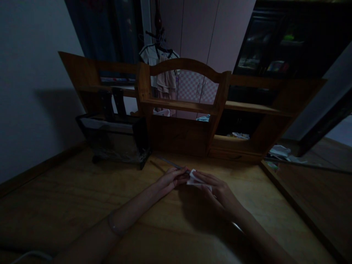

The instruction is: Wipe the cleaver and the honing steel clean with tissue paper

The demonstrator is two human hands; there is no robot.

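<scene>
My left hand (174, 179) is closed on a thin, long, blade-like tool (168, 161), whose slim grey end points away to the upper left. Its exact kind is too dark to make out. Over the near end of the tool, my right hand (217, 189) pinches a folded white tissue (194, 178). The two hands almost meet above the wooden tabletop (165, 231), and the tissue and fingers hide the tool's near end. Farther left stands a black knife rack (140, 137) with dark-handled knives (118, 102) upright in it.
A wooden shelf unit (181, 107) rises along the back of the tabletop, with a small drawer (233, 156) at its lower right. Crumpled plastic (280, 150) lies beyond the right edge. A white cable (33, 253) curves at the lower left. Clothes (166, 73) hang behind the shelf.
</scene>
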